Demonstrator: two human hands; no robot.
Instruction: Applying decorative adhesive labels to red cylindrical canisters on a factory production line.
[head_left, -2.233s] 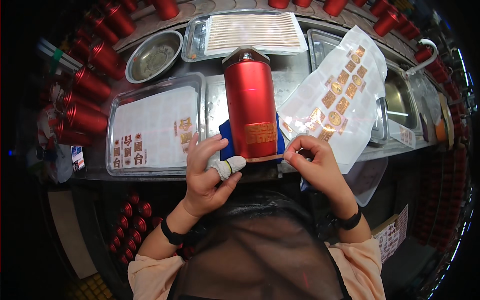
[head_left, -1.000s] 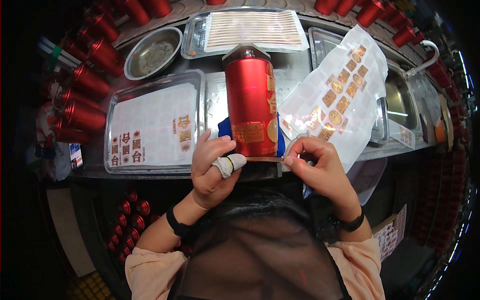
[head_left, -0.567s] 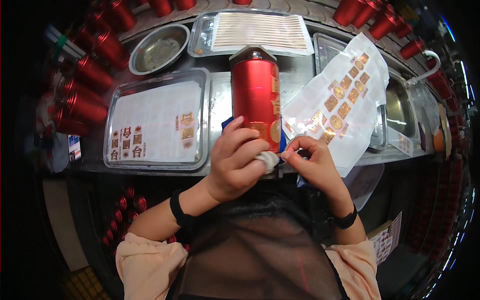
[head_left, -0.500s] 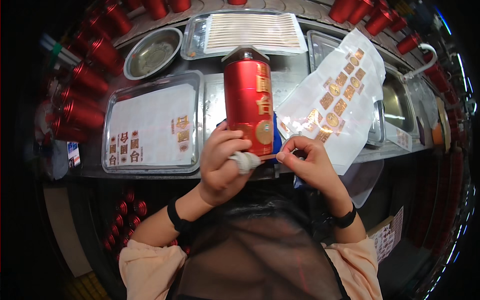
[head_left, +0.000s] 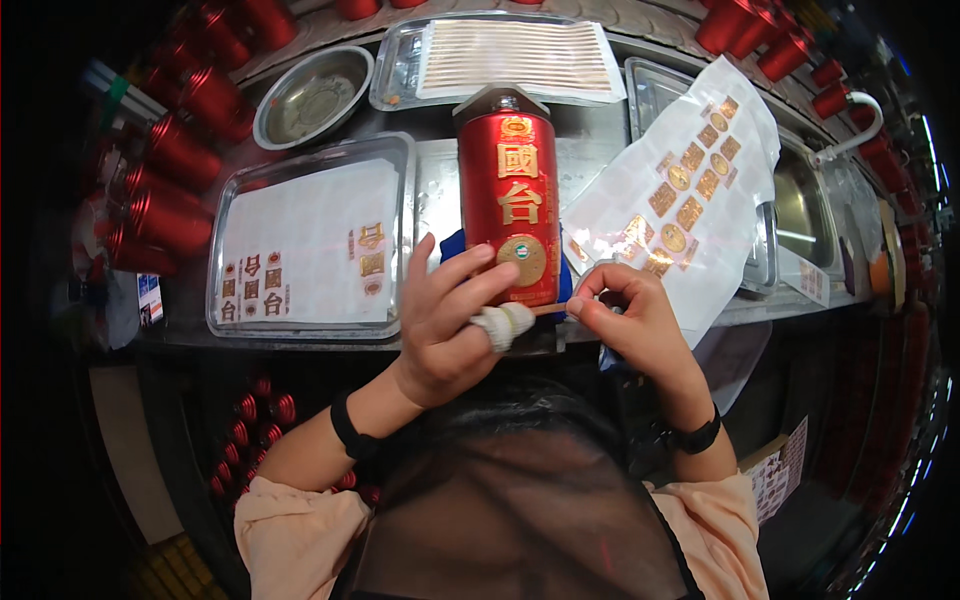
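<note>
A shiny red bottle [head_left: 480, 180] with gold lettering and a round gold emblem lies on a blue cloth [head_left: 566, 285], its neck pointing away from me. My left hand [head_left: 455, 315] grips the bottle's near left side, fingers spread over it. Its thumb wears a white finger cover [head_left: 502, 327] and presses at the near end. A thin tan strip [head_left: 550, 309] runs along that end, from the covered thumb to my right hand [head_left: 622, 310]. The right thumb and forefinger are pinched on the strip's end. How far the strip goes round the bottle is hidden.
To the left, a clear tray [head_left: 408, 250] holds a sheet of gold lettering stickers. A metal bowl [head_left: 268, 110] and a tray of striped strips [head_left: 520, 62] stand behind. A white sticker sheet [head_left: 735, 220] lies to the right, near the sink [head_left: 800, 210]. Red bottles [head_left: 170, 215] line the rim.
The bottle has turned, bringing its gold lettering and emblem from the right side to the top. My left fingers have spread and lifted somewhat. The right hand keeps its pinch.
</note>
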